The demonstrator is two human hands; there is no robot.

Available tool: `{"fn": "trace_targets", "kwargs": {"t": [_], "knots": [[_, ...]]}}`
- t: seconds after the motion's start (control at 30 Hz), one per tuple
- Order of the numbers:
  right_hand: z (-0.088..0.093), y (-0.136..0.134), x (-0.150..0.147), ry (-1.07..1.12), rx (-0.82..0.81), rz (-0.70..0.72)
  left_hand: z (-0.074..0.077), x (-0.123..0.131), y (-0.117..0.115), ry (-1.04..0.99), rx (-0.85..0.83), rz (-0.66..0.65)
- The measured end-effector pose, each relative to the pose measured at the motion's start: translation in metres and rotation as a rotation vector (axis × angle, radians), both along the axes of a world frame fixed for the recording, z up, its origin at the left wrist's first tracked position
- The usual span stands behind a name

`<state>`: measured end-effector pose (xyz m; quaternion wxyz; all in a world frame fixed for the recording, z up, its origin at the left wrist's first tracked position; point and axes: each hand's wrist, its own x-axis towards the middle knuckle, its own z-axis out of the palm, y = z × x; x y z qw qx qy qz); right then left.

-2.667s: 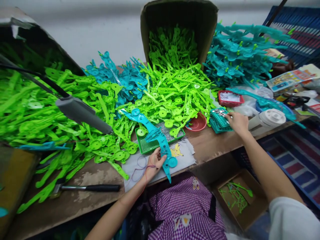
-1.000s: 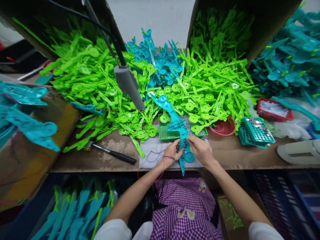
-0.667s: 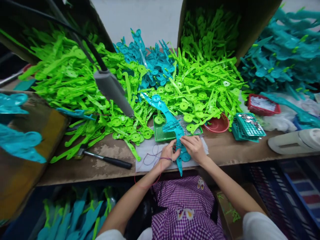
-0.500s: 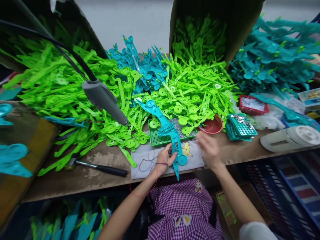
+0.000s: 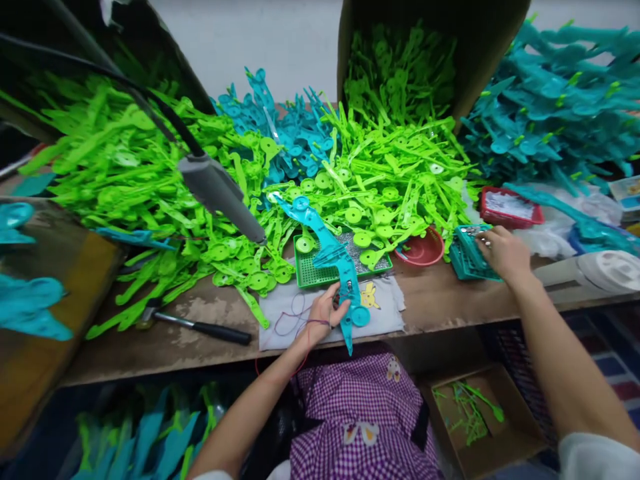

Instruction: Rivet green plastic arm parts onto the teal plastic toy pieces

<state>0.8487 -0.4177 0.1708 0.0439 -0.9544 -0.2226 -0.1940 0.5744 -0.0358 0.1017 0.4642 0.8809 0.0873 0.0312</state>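
My left hand [image 5: 326, 312] is closed around the lower part of a long, curved blue plastic piece [image 5: 327, 243]. A small metal part shows in a slot of that piece beside my fingers. Far to the right, my right hand [image 5: 505, 252] is over a teal basket [image 5: 463, 257], fingers bent together among small shiny metal pieces [image 5: 473, 231]. What lies between those fingertips is too small to make out. Under the blue piece are a grey cloth [image 5: 285, 333] with a yellow cartoon figure and a green perforated tray [image 5: 309, 272] holding small metallic bits.
Green plastic levers [image 5: 150, 160] are heaped at left and centre, blue parts [image 5: 555, 113] at right. A grey tool [image 5: 220, 197] hangs from above. A hammer [image 5: 200, 327], red bowl [image 5: 425, 250], red basket [image 5: 510, 210] and white bottle [image 5: 595, 273] line the bench. A cardboard box [image 5: 480, 447] stands below.
My right hand has moved right, from beside the red bowl to the teal basket of metal pieces. My left hand keeps hold of the blue plastic piece. The view has shifted slightly.
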Motion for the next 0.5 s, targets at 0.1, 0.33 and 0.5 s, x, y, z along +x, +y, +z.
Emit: {"fn": "trace_targets", "kwargs": {"t": [0.1, 0.33, 0.5], "knots": [[0.011, 0.035, -0.028, -0.101, 0.173, 0.083, -0.003, 0.0, -0.001, 0.006, 0.019, 0.01], [-0.036, 0.204, -0.179, 0.043, 0.397, 0.718, -0.001, -0.001, -0.003, -0.004, -0.021, 0.009], [-0.054, 0.221, -0.181, -0.032, 0.347, 0.752, 0.008, -0.002, -0.004, -0.002, -0.025, 0.0]]}}
